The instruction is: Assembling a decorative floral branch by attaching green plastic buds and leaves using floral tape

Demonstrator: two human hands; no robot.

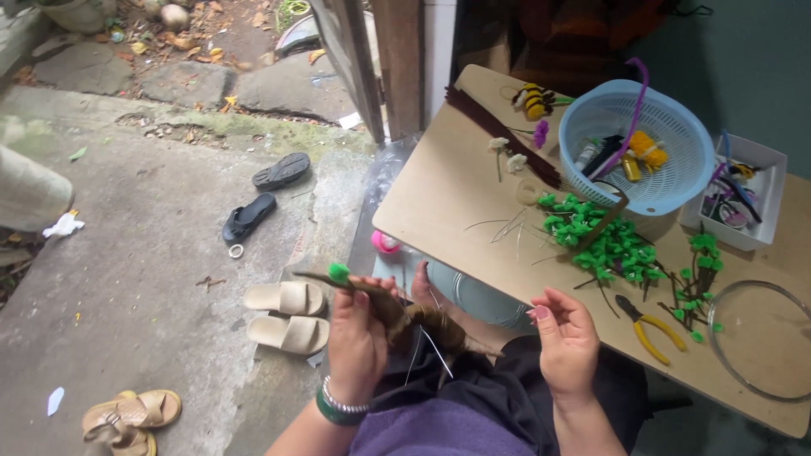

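Observation:
My left hand [359,333] grips a brown wrapped stem [397,312] over my lap; the stem ends in a small green pompom [339,272] at its left tip. Thin wires stick out near its thicker brown part [439,328]. My right hand [564,342] hovers just right of it, fingers curled and pinched together; whether it holds a fine wire is too small to tell. A green bangle and a silver bracelet sit on my left wrist.
A tan table [439,194] carries green fuzzy leaf pieces [604,241], yellow-handled pliers [649,328], a blue basket [638,143], a white box [739,190], brown pipe cleaners [498,135] and a wire ring [760,338]. Sandals [287,312] lie on the concrete floor at left.

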